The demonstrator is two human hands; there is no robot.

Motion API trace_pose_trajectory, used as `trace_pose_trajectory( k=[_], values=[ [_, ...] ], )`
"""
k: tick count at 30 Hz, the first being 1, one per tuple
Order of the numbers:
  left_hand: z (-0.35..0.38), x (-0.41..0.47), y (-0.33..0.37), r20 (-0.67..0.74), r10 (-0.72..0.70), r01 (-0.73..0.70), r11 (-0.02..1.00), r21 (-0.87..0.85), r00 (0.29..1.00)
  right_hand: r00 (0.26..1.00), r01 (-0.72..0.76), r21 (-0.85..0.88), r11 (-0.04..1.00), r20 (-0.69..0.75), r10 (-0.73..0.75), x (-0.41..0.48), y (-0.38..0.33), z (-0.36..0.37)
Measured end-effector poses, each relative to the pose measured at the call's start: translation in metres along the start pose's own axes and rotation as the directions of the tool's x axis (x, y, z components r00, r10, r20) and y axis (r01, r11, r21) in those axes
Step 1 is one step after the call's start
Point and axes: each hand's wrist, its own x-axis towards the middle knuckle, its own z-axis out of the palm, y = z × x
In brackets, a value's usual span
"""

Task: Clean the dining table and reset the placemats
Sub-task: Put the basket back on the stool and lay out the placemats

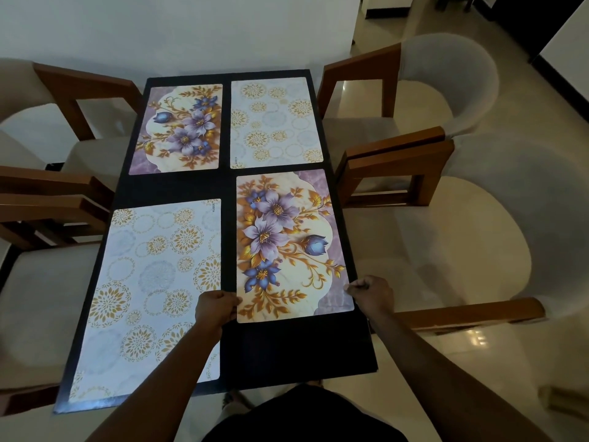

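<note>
Floral placemat [287, 247] is pinched by left grip [216, 309] and right grip [371, 296] beside the KUBER-marked placemat [149, 282].

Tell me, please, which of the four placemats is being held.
The near-right floral placemat: it alone has the left hand and right hand pinching its side edges.

The table [287, 349] is topped with a dark, matt surface. The placemats [288, 247] are smooth and printed, plastic-like, with a faint sheen. The chairs [395, 145] are framed in polished brown wood and padded in pale cloth. The floor [475, 341] is tiled and glossy.
</note>
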Motion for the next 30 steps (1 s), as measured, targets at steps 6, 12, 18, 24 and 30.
trace_pose_trajectory(
  k=[6, 12, 18, 24, 30],
  values=[
    [0.0, -0.005, -0.009, -0.07, 0.108, -0.098, 0.986, 0.135, 0.992, 0.999, -0.015, -0.039, 0.999, -0.034, 0.013, 0.002, 0.001, 0.003],
    [-0.002, -0.019, -0.01, -0.095, 0.386, -0.302, 0.831, 0.467, 0.917, 0.998, -0.017, -0.055, 0.998, -0.064, 0.013, 0.0, 0.002, 0.007],
    [-0.065, -0.035, -0.02, -0.169, 0.437, -0.327, 0.833, 0.446, 0.883, 0.977, 0.116, -0.003, 0.993, -0.182, -0.114, -0.043, -0.004, 0.019],
    [-0.169, -0.039, -0.046, -0.303, 0.404, -0.241, 0.857, 0.455, 0.863, 0.986, 0.102, 0.163, 0.981, 0.111, -0.121, -0.107, -0.013, 0.091],
    [-0.24, -0.02, -0.053, -0.338, 0.344, -0.208, 0.902, 0.378, 0.876, 0.949, 0.059, 0.154, 0.986, 0.298, -0.104, -0.15, -0.045, 0.18]
  ],
)
